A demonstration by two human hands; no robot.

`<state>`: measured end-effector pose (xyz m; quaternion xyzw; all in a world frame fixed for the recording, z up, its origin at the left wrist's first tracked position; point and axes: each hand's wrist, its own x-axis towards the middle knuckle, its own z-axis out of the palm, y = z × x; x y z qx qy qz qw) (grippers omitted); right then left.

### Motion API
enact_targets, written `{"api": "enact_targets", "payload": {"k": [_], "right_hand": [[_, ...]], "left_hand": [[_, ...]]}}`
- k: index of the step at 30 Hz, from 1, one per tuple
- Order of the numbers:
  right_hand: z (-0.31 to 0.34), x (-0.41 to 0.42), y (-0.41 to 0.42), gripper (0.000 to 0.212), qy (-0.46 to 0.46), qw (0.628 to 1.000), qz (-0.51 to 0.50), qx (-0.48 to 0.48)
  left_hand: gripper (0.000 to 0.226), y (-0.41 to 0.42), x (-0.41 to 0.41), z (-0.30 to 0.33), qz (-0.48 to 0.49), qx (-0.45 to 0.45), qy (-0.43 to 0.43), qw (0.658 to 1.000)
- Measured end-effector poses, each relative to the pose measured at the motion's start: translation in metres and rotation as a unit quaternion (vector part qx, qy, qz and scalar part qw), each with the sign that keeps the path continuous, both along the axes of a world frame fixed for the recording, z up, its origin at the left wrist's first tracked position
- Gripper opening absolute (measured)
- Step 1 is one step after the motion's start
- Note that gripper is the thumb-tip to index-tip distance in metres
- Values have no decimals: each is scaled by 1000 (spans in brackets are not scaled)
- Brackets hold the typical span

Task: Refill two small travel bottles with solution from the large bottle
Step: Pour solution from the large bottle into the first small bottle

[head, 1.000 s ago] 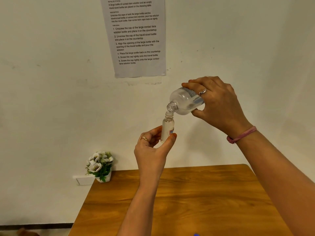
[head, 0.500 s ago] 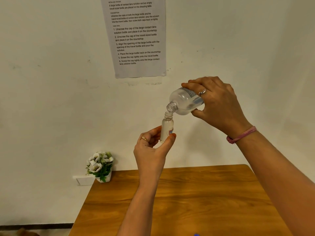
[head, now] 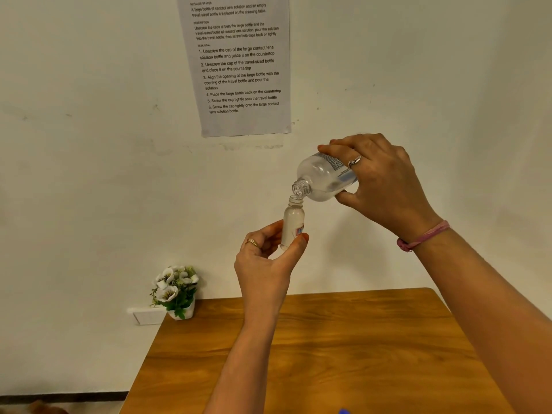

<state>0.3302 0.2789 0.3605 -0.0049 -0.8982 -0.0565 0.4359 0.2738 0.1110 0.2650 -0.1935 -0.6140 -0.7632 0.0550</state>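
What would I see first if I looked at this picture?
You'd see two hands held up in front of the white wall. The right hand tips a large clear bottle so its open mouth sits just above the small travel bottle that the left hand pinches upright. Below them is a wooden table, with a little pot of white flowers at its left corner.

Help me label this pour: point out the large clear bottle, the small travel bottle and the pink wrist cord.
Large clear plastic bottle (head: pixel 321 177), head view, on its rounded shoulder.
Small clear travel bottle (head: pixel 292 222), head view, mid-body.
Pink wrist cord (head: pixel 424 236), head view, on its strands.
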Motion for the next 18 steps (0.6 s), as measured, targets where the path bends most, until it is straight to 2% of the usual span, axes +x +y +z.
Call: {"api": "enact_targets", "payload": {"k": [18], "right_hand": [[-1, -1, -1, 63, 2, 1000, 5, 0]], "left_hand": [[33, 0, -1, -1, 3, -3, -2, 1000]]}}
